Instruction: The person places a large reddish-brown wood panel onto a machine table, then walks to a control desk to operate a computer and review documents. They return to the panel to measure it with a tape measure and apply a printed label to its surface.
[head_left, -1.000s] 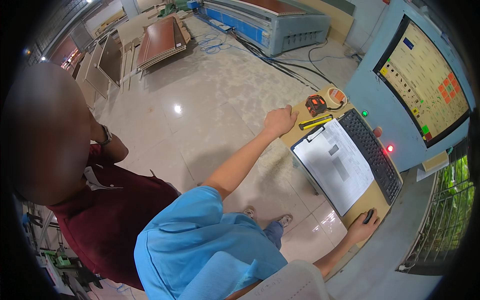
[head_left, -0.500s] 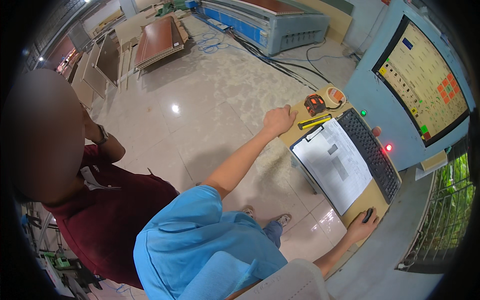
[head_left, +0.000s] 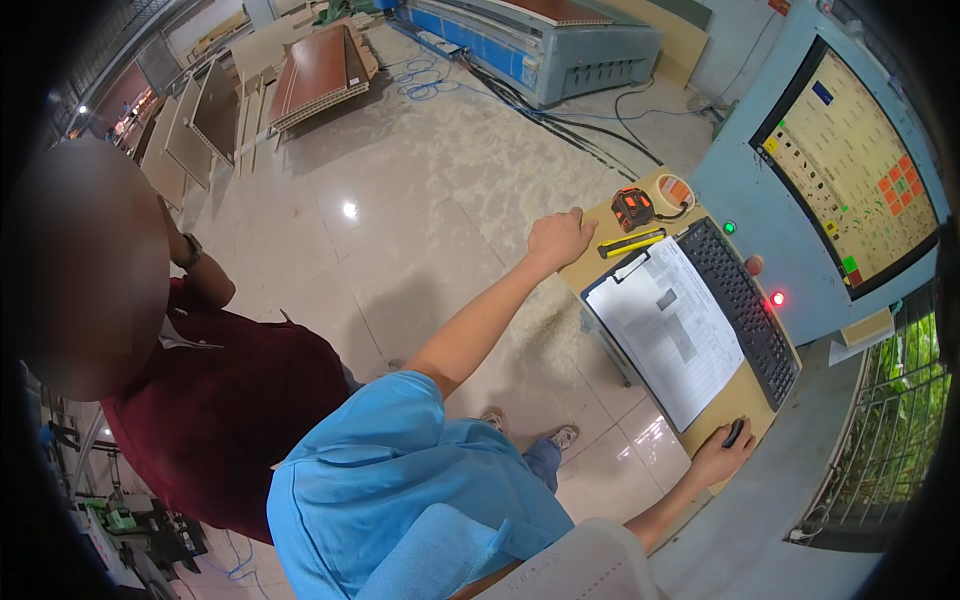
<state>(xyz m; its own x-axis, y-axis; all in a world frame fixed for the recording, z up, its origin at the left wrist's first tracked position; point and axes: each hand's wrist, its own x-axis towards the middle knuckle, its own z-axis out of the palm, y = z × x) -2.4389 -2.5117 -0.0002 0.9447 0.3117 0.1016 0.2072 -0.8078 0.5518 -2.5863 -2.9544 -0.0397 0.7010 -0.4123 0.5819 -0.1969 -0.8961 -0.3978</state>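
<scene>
Two bare hands rest on a narrow tan wooden shelf (head_left: 748, 392) that juts from a pale-blue metal control cabinet (head_left: 738, 180). The right hand (head_left: 718, 462) has its fingers closed around a small black plastic computer mouse (head_left: 734, 433) at the shelf's lower end, just beyond the papers. That corner is probably used because a black keyboard (head_left: 745, 308) and a dark-blue clipboard with white printed sheets (head_left: 705, 375) fill most of the surface, the clipboard lying alongside the keys, perhaps so that sheets and screen can be read together. The left hand (head_left: 560, 242) lies at the opposite end, seemingly as a prop for the leaning body; whether its fingers clench the edge or merely rest there, I cannot tell. Near it, a slim yellow-and-black tool (head_left: 632, 244), an orange-and-black tape measure (head_left: 632, 208) and a pale round roll (head_left: 673, 190) sit together, presumably kept within reach but off the papers.

The mouse looks rounded and dark, partly hidden by the hand; its buttons are too small to make out. Above, a large lit screen (head_left: 850, 170) faces the shelf, tilted by the fisheye view.
</scene>
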